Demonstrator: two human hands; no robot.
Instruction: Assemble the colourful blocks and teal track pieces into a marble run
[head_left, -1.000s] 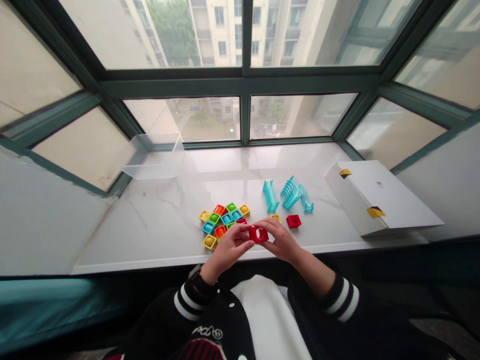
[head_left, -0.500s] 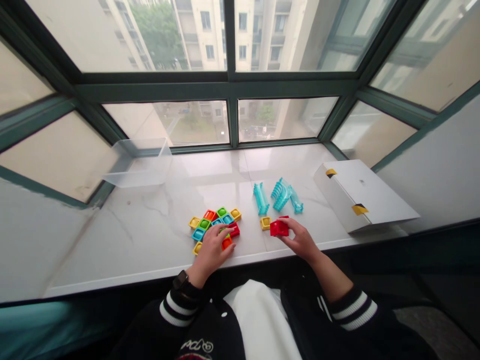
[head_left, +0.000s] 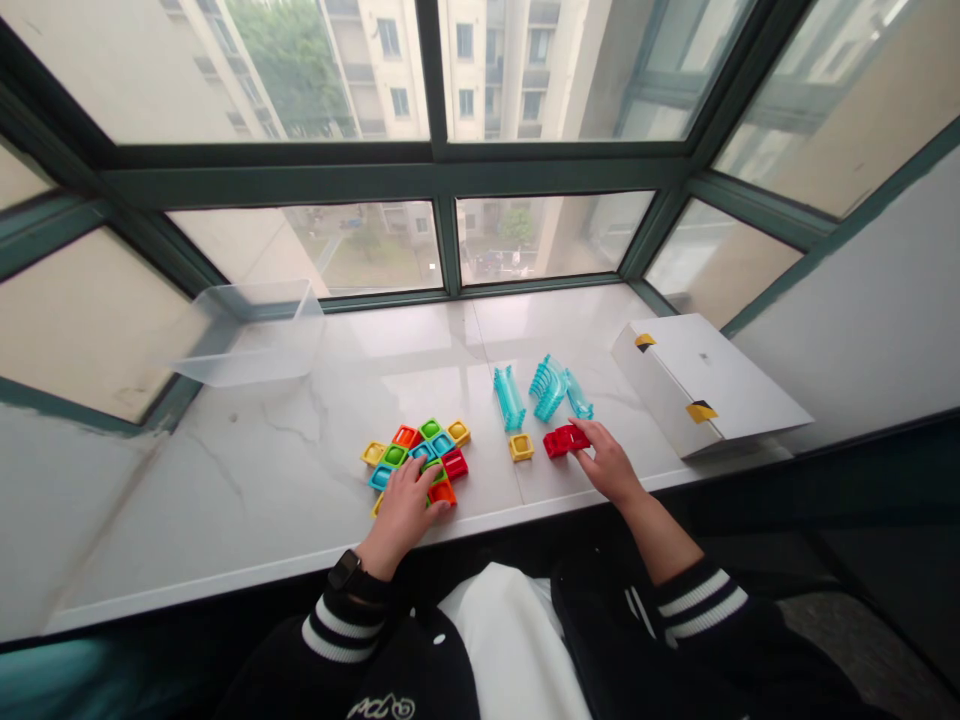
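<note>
On the windowsill lies a cluster of coloured toy blocks point(head_left: 430, 428) in yellow, green, blue, orange and red. My left hand point(head_left: 409, 505) rests over the near side of that cluster, fingers apart, hiding several of the blocks. Farther right, my right hand point(head_left: 606, 462) has its thumb and fingers closed on a red block point(head_left: 556, 443), which seems to be a pair side by side, low at the sill surface. A single yellow block point(head_left: 520, 447) sits just left of the red. Behind them are clear blue track pieces: a straight one point(head_left: 509, 398) and a curved one point(head_left: 548, 387), with a smaller piece point(head_left: 578, 395) beside it.
A clear plastic bin point(head_left: 251, 365) stands at the back left of the marble-patterned windowsill point(head_left: 300, 520). At the right is a white box point(head_left: 724, 385) with yellow-and-black tabs. Window frames point(head_left: 420, 187) close off the back, and the sill's front edge runs near my body.
My right hand has lowered the red block to the sill, right of the yellow block, and turned it. My left hand stays over the cluster. The whole view has shifted slightly.
</note>
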